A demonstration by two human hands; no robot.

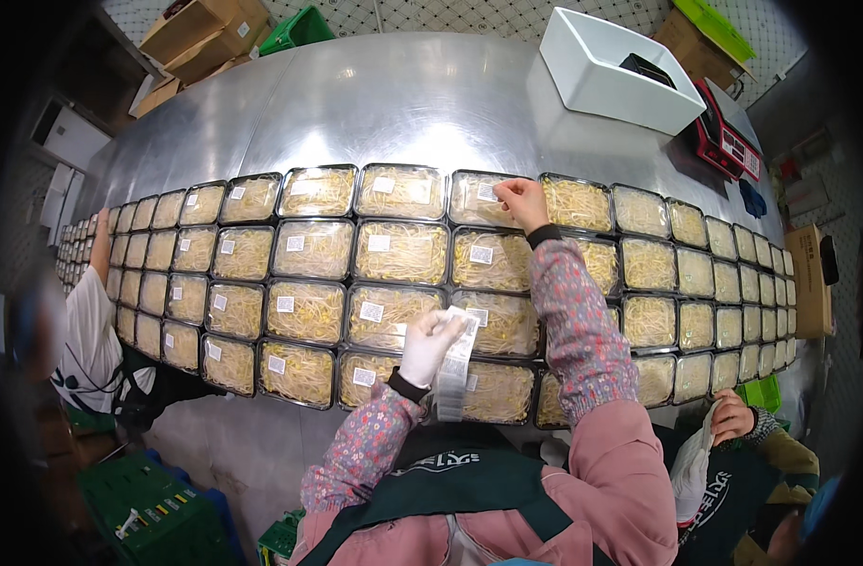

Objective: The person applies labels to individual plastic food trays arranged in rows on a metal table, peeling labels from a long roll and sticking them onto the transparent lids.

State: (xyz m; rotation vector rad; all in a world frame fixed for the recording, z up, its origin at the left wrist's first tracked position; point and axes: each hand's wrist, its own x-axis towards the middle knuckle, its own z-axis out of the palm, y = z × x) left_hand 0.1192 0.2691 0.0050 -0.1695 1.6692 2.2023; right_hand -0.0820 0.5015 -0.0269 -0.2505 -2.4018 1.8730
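Rows of clear-lidded black trays of bean sprouts (pixel 400 253) stand close together across the metal table. My left hand (pixel 426 351), in a white glove, is closed on a hanging strip of white labels (pixel 458 363) above the nearer rows. Reaching to the farthest row, my bare right hand (pixel 522 203) has its fingers pinched at the edge of a white label (pixel 487 192) on a sprout tray (pixel 474 209). Trays to the left of that one mostly carry a label; those to its right show plain lids. My right sleeve hides parts of some trays.
A white bin (pixel 620 80) stands at the table's far right, beside a red scale (pixel 726 137). One person (pixel 87 330) works at the left end; another person's hand (pixel 731 418) is at lower right. Green crates (pixel 153 509) sit on the floor at lower left.
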